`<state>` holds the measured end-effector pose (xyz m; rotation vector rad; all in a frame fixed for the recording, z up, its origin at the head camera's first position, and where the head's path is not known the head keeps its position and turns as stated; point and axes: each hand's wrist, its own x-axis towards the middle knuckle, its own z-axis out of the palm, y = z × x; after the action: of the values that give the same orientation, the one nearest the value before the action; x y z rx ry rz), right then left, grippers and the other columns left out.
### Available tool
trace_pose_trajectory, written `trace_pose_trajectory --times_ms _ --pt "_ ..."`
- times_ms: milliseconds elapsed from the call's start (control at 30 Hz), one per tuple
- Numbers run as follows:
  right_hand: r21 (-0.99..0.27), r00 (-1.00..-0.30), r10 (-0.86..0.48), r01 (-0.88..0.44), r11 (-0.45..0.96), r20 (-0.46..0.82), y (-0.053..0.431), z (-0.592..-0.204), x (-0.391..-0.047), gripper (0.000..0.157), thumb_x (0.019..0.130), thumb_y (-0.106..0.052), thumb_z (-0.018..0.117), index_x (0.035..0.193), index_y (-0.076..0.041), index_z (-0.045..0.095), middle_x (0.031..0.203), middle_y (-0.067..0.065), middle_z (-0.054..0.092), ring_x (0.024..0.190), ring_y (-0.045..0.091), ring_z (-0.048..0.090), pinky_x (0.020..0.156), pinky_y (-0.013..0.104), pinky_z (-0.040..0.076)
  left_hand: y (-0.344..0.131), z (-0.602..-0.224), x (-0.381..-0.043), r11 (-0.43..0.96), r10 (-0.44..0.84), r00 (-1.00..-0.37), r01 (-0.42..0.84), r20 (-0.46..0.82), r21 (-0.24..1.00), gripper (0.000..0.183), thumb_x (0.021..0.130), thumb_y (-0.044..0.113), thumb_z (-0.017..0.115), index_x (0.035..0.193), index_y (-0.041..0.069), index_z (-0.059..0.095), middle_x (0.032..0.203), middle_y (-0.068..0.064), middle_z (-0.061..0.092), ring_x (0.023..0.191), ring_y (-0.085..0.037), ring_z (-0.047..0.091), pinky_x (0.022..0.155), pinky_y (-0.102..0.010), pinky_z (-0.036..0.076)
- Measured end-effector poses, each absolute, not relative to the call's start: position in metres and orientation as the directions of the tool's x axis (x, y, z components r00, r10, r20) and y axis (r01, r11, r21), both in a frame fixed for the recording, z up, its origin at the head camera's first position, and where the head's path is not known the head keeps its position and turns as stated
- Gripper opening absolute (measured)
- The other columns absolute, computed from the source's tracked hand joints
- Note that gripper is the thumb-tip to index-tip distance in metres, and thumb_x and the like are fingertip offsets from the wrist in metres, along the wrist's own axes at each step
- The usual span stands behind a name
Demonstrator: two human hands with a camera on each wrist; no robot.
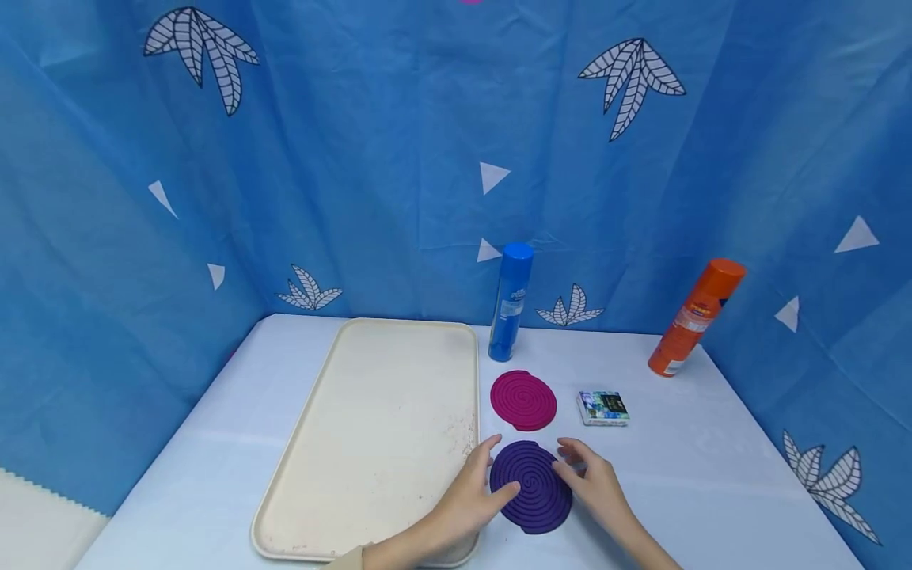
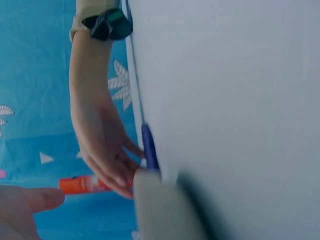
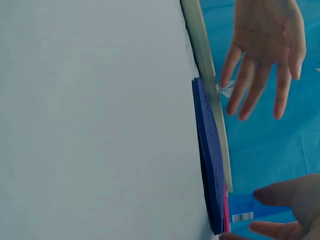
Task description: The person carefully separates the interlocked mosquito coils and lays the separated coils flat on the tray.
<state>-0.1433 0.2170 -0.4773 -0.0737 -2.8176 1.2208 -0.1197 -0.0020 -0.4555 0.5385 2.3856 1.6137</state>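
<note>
A purple spiral round mat (image 1: 530,487) lies on the white table, with one hand on either side of it. The left hand (image 1: 470,491) is at its left edge, thumb pointing over the mat and fingers spread. At the upper right edge is the right hand (image 1: 594,484), its thumb and fingers apart and fingertips right at the rim. From the right wrist, the purple mat (image 3: 210,155) shows edge-on, with the left hand (image 3: 265,45) above it, fingers straight. A magenta spiral mat (image 1: 523,400) lies just beyond the purple one.
Left of the mats is a large cream tray (image 1: 313,427), partly under the left forearm. A blue spray can (image 1: 510,305) and an orange spray can (image 1: 694,321) stand near the back. A small patterned box (image 1: 602,408) lies right of the magenta mat. Blue curtain (image 1: 399,158) surrounds the table.
</note>
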Motion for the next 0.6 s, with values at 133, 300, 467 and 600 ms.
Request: trace_pose_trajectory --times_ms 133,300,467,600 --pt "-0.713 -0.995 0.084 0.020 0.701 0.055 0.214 -0.481 -0.136 0.039 0.084 -0.011 0.068 0.121 0.001 0.060 0.111 0.017 0.069 0.102 0.030 0.063 0.073 0.028 0.053 0.004 -0.462 -0.111 0.301 0.457 -0.889 0.136 -0.018 0.944 0.076 0.089 0.028 0.060 0.147 -0.003 0.021 0.151 -0.032 0.021 0.141 -0.051 0.018 0.109 -0.071 0.020" --pt "-0.739 -0.994 0.090 0.010 0.674 0.068 0.209 -0.481 -0.130 0.037 0.083 -0.008 0.069 0.118 0.002 0.061 0.114 0.020 0.068 0.106 0.035 0.063 0.082 0.046 0.055 0.008 -0.465 -0.108 0.271 0.451 -0.892 0.110 -0.025 0.956 0.081 0.089 0.026 0.060 0.148 -0.007 0.014 0.152 -0.031 0.020 0.141 -0.049 0.020 0.110 -0.069 0.020" --pt "-0.773 -0.992 0.110 0.016 0.635 0.070 0.205 -0.482 -0.130 0.036 0.081 -0.006 0.071 0.115 0.002 0.062 0.114 0.020 0.067 0.103 0.032 0.063 0.081 0.041 0.054 0.011 -0.467 -0.109 0.239 0.424 -0.906 0.089 -0.021 0.967 0.081 0.090 0.024 0.060 0.147 -0.008 0.013 0.151 -0.031 0.022 0.140 -0.049 0.023 0.111 -0.067 0.022" --pt "-0.787 -0.994 0.098 0.025 0.616 0.045 0.204 -0.482 -0.132 0.042 0.079 -0.005 0.072 0.119 0.003 0.059 0.112 0.019 0.063 0.099 0.029 0.061 0.080 0.035 0.053 0.011 -0.468 -0.109 0.212 0.403 -0.915 0.073 -0.019 0.975 0.079 0.090 0.024 0.059 0.147 -0.008 0.015 0.150 -0.033 0.024 0.139 -0.050 0.026 0.111 -0.066 0.023"
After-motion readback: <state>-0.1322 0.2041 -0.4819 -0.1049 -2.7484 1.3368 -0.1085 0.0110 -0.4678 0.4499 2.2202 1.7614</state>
